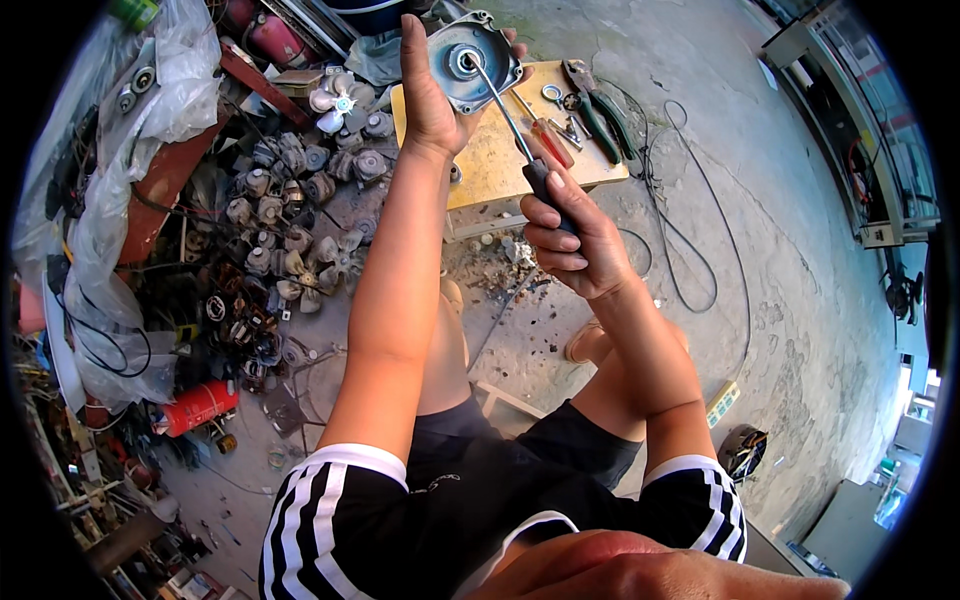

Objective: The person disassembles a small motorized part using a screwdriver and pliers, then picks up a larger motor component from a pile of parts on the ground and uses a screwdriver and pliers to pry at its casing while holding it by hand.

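Note:
My left hand (pixel 432 118) holds up a square grey metal end cover (pixel 497 50), which looks like part of a small motor, with its hollow side showing. Gripped by its black handle in my right hand (pixel 592 245), a screwdriver (pixel 541 182) slants up to the cover's round central hub, its tip at the hub. Below them stands a low wooden worktop (pixel 490 180). On it lie green-handled pliers (pixel 603 118), a red-handled screwdriver (pixel 553 143), a metal ring (pixel 552 92) and several small metal pieces (pixel 571 128).
Left of the worktop, old small motors (pixel 270 205) lie heaped beside a white fan blade (pixel 342 101). Plastic sheeting (pixel 180 85) and a red cylinder (pixel 200 407) are farther left. A cable (pixel 712 285) loops across the floor at right, near a power strip (pixel 722 402).

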{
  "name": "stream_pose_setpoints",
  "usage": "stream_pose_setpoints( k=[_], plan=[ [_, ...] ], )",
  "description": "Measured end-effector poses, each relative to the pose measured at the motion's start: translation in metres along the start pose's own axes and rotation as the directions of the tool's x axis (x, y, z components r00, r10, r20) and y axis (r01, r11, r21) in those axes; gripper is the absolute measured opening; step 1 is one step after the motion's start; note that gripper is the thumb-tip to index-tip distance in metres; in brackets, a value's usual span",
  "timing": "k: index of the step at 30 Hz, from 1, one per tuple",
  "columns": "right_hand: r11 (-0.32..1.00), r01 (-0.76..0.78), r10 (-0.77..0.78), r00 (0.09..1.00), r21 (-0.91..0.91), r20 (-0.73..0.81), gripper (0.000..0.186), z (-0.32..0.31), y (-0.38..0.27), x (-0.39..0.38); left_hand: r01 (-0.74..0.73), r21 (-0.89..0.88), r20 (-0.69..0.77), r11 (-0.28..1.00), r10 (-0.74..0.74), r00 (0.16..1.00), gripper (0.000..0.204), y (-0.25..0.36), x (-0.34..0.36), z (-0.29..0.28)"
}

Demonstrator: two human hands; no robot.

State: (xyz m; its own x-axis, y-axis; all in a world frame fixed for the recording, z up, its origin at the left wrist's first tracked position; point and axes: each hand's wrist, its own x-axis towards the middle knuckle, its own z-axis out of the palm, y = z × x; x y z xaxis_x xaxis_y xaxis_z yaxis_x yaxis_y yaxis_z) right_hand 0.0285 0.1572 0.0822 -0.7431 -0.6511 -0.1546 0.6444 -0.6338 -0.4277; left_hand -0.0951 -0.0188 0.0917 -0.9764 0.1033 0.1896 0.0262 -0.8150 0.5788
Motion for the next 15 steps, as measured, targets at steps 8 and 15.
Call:
stream_pose_setpoints(
  k=[8,15],
  plan=[
    [0.954,0.048,-0.097,0.984,-0.296,-0.152,0.049,-0.001,0.011,0.011,-0.013,0.243,-0.127,0.97,0.045,0.991,0.072,-0.01,0.004,-0.016],
    [0.947,-0.021,-0.023,0.991,-0.32,-0.133,0.048,-0.022,0.008,0.025,0.064,0.195,-0.19,0.979,-0.026,0.981,0.058,0.002,0.0,-0.02]
  ],
)
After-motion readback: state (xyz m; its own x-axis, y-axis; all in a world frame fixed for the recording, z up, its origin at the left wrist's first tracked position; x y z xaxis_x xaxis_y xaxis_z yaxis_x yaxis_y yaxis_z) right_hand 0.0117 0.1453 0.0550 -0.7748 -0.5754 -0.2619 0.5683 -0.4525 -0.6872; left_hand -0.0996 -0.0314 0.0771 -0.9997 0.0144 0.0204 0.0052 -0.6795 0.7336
